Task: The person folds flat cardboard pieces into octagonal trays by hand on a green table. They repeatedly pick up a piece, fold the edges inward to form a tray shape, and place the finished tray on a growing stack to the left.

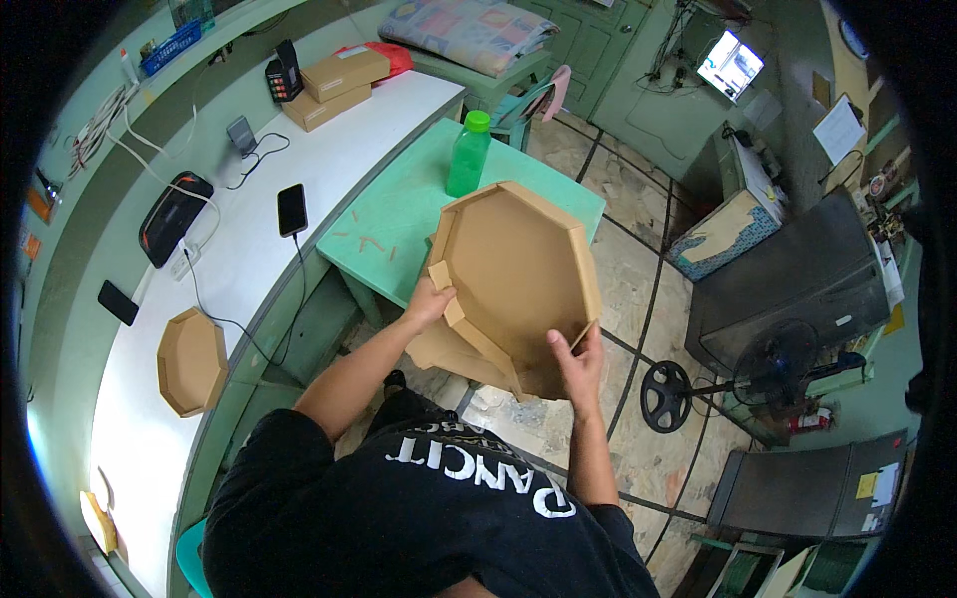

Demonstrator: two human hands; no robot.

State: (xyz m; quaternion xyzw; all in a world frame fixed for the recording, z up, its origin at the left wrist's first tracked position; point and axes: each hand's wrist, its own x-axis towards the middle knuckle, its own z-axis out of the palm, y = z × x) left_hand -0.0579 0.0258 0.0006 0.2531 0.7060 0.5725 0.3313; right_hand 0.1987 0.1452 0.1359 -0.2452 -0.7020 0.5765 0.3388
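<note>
A large octagonal tray of brown cardboard (516,269) is held up in front of me, partly over the green table. Its far and right walls stand folded up, while the near edge at the lower right lies unfolded. My left hand (431,301) grips the left wall, thumb on the inner side by a small raised flap. At the right, my right hand (579,362) pinches a wall flap between thumb and fingers. Below the tray's left side, another brown cardboard piece (448,355) hangs down; whether it joins the tray I cannot tell.
On the green table (396,194) stand a green bottle (469,153) and small brown scraps. The white counter (247,247) at left bears a smaller octagonal cardboard tray (192,362), a charging phone (292,210) and stacked boxes (344,72). A pedestal fan (770,362) stands on the right.
</note>
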